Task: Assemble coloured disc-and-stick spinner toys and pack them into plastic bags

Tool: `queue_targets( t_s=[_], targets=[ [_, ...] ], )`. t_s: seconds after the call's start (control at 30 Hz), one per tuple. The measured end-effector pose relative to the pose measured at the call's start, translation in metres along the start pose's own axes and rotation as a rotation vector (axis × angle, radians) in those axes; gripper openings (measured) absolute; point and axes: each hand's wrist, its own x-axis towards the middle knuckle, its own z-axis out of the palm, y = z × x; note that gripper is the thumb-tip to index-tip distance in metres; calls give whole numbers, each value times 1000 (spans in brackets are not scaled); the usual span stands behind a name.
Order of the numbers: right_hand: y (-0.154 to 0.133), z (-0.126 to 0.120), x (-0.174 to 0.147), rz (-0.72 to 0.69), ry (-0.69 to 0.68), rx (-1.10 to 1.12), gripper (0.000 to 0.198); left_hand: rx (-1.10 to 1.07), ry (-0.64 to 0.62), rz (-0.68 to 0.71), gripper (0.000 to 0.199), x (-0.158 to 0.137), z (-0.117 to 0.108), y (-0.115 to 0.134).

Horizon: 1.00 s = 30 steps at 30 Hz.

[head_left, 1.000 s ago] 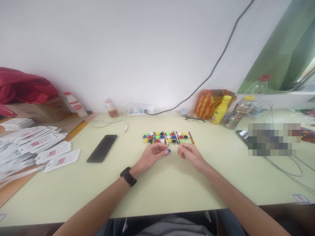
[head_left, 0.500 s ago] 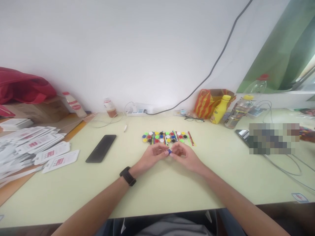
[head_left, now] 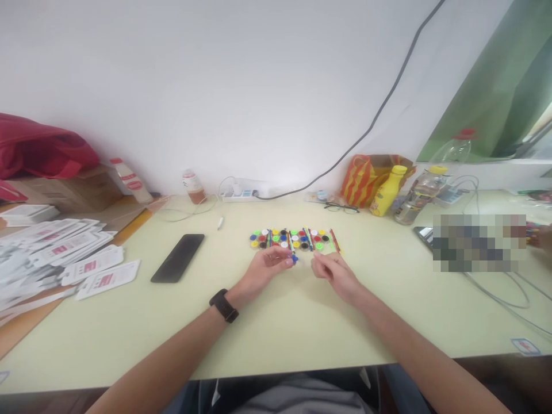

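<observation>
I look remotely through one head-worn camera, facing forward and down from above the near side of a pale desk (head_left: 267,339), its wide view running from the lap (head_left: 297,397) at bottom, past the left hand (head_left: 263,270) and right hand (head_left: 335,273) at close range below center, to the white wall (head_left: 215,86) behind.

Cards (head_left: 107,279): printed, too small to read
White bottle (head_left: 133,183): red label, illegible
Sticker (head_left: 525,346): blue-edged, red mark, unreadable
</observation>
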Motion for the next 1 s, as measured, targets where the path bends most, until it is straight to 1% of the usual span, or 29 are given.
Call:
queue_targets(
  t_s=[0.03,0.1,0.2,0.33,0.53,0.6,0.63,0.77,0.87,0.93,0.97,1.0],
  targets=[
    [0,-1,0,-10,25,27,65,-5,-1,-3,33,0,0,0],
    [0,-1,2,-6,72,43,52,-12,-7,-9,33,-1,1,1],
    [4,2,3,-10,83,4,36,4,-30,-20,35,-1,1,1],
    [8,6,2,-63,72,-139,26,36,-77,-17,36,-1,0,1],
    [12,9,1,-73,44,-274,18,10,-162,-19,34,-2,-3,-3],
    [13,9,1,-84,58,-274,22,-12,-170,-26,34,-1,-4,-4],
    [13,9,0,-94,77,-265,28,-18,-168,-29,34,-1,-4,-4],
    [12,10,-2,-129,198,-209,64,-27,-124,-22,33,-1,-3,-3],
    [12,11,-3,-106,260,-198,82,-35,-92,-9,31,-1,-1,0],
    [13,12,-3,-82,279,-188,84,-35,-81,0,30,-2,0,2],
    [13,11,-3,-72,289,-182,79,-33,-79,4,30,-2,0,2],
    [13,10,-2,-60,290,-179,68,-30,-77,8,29,-1,0,2]
  ],
)
